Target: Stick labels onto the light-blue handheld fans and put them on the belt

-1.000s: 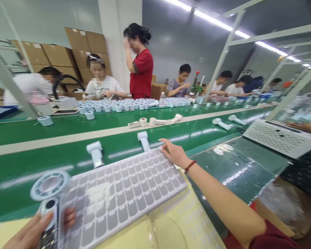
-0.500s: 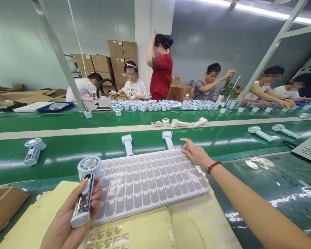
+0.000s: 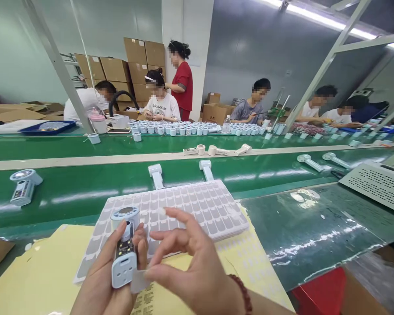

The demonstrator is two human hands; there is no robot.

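Note:
A light-blue handheld fan [image 3: 124,251] with a dark see-through front rests in my left hand [image 3: 110,280], its round head pointing away and its base facing me. Thumb and fingers wrap its sides. Close to the base, my right hand [image 3: 197,267] pinches a small translucent label [image 3: 139,281] between thumb and a finger, the other fingers raised. The label is beside the lower right edge of the fan. Beneath and beyond both hands lies a white sheet stack [image 3: 187,205] with rows of grey labels, on top of yellow backing paper [image 3: 52,258].
Blue fans lie on the green conveyor [image 3: 85,183], one at left [image 3: 25,187] and others past the sheets. White fans [image 3: 216,150] lie on the pale divider. Several people work across the line behind rows of small blue parts. A perforated metal plate [image 3: 377,183] is at right.
My right hand has left the sheet's far right corner and come to the fan, now holding a label. My left hand has tilted the fan base toward me. The view has shifted right.

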